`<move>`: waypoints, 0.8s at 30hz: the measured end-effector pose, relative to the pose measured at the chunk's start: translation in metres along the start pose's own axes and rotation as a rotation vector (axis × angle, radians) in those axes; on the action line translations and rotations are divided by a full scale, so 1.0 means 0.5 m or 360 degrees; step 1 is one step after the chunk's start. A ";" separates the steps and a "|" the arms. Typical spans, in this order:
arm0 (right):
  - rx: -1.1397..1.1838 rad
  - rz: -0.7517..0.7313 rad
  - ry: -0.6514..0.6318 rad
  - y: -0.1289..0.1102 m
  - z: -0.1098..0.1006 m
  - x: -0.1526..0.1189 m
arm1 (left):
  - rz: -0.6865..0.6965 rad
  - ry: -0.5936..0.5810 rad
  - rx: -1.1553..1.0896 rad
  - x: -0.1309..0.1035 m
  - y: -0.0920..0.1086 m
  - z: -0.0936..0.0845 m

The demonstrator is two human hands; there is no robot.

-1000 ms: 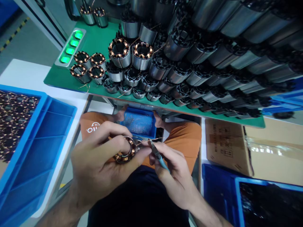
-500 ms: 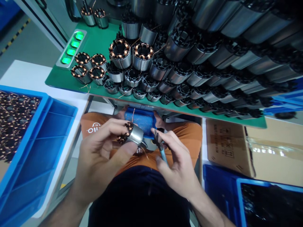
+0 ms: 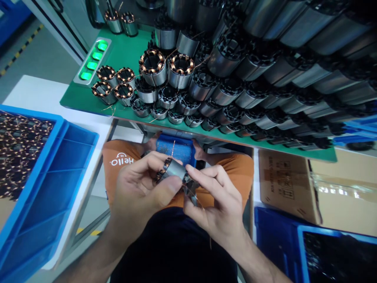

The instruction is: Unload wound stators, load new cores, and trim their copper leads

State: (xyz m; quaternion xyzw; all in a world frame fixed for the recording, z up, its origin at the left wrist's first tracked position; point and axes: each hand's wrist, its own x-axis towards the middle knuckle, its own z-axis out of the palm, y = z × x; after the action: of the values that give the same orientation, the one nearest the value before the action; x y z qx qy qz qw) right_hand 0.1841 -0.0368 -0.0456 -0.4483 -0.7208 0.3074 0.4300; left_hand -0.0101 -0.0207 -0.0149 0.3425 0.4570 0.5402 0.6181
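Note:
Above my lap, my left hand point(image 3: 144, 188) holds a silver motor stator point(image 3: 175, 171) tilted on its side, with copper windings at its left end. A twisted copper wire point(image 3: 173, 149) sticks up from it. My right hand point(image 3: 218, 200) is closed around a small hand tool point(image 3: 191, 192), partly hidden by the fingers, at the stator's right end. A thin loose copper wire point(image 3: 200, 202) trails from there across the right fingers.
A green bench point(image 3: 85, 103) ahead carries wound stators point(image 3: 152, 67) and many stacked dark-ended ones. Blue bins stand on both sides, the left one point(image 3: 63, 157) beside packed copper-wound parts. A cardboard box point(image 3: 287, 184) lies at right; a blue container point(image 3: 176, 146) sits between the feet.
My right hand has moved left with the tool, up to the stator's end. The stator has shifted slightly right. The view has moved slightly.

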 end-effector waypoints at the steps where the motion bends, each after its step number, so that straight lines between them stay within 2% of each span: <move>1: 0.0035 -0.0001 -0.0006 0.000 0.001 0.001 | 0.0000 0.0011 -0.0001 0.000 0.003 0.003; 7: 0.0168 0.0005 -0.0027 0.002 0.005 0.003 | -0.0029 0.0114 0.0084 0.004 0.024 0.011; 11: 0.0226 0.0044 -0.0113 0.007 0.005 0.001 | 0.0033 0.0116 0.0055 0.004 0.003 0.004; 13: 0.0201 0.0132 -0.0190 0.014 0.004 0.001 | 0.0036 0.0146 -0.0006 0.002 -0.012 -0.002; 16: 0.0061 0.0381 -0.0296 0.030 -0.003 0.003 | -0.0074 0.0269 -0.0106 -0.004 -0.021 -0.025; 18: -0.0045 0.0532 -0.0363 0.049 -0.013 -0.001 | -0.0104 0.0376 -0.0147 -0.012 -0.009 -0.063; 20: -0.0107 0.0613 -0.0419 0.079 -0.023 -0.014 | -0.0027 0.0512 -0.0100 -0.030 0.018 -0.126; 22: -0.0099 0.0632 -0.0488 0.119 -0.025 -0.038 | 0.0094 0.0793 0.0251 -0.058 0.062 -0.212; 23: -0.0091 0.0617 -0.0539 0.141 -0.022 -0.053 | 0.0130 0.0995 0.0535 -0.076 0.088 -0.261; 24: -0.0099 0.0568 -0.0486 0.160 -0.015 -0.067 | 0.0142 0.1206 0.0925 -0.096 0.117 -0.310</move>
State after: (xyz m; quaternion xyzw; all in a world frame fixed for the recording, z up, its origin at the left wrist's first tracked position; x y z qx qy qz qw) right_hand 0.2294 -0.0342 -0.1202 -0.5300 -0.6960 0.4205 0.2407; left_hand -0.1755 -0.0679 -0.0058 0.2993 0.7671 0.5029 0.2628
